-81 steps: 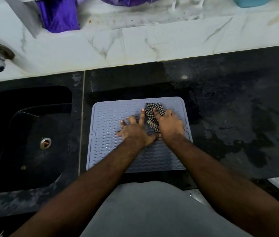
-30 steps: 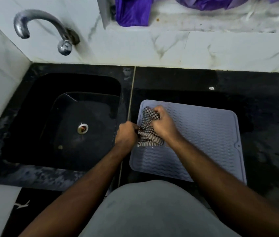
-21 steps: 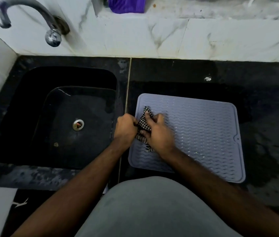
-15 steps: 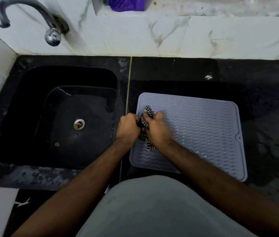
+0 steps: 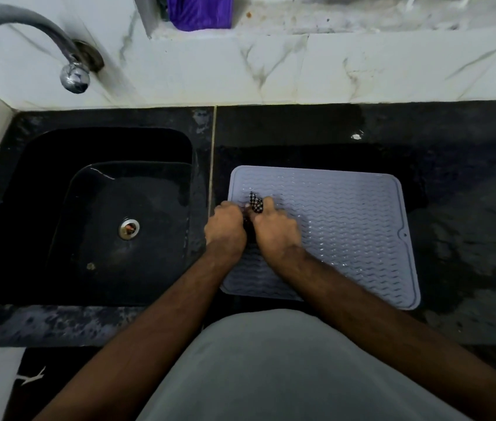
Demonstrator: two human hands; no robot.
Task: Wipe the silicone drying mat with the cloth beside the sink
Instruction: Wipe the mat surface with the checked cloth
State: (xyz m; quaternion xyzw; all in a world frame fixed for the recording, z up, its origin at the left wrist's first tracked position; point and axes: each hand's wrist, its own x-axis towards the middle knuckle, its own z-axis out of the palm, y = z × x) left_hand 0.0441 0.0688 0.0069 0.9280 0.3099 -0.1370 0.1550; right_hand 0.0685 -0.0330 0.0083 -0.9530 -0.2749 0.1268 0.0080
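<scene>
At the upper left of the frame a tap curves out from the marble wall over the black sink, which fills the left half of the counter. Just right of the sink, at the frame's centre, the left hand is curled into a fist, knuckles up, sitting over the mat's left edge with its forearm running down to the lower left. Pressed against it, the right hand is also closed, its forearm crossing the mat's near edge toward the lower right. Both hands clutch the bunched checked cloth between them; only a small tuft pokes out above the knuckles, over the left part of the mat. The grey mat lies flat on the dark counter at centre right, ribbed with wavy lines. Wet patches darken the counter at the far right. A purple item sits on the ledge at top centre.
</scene>
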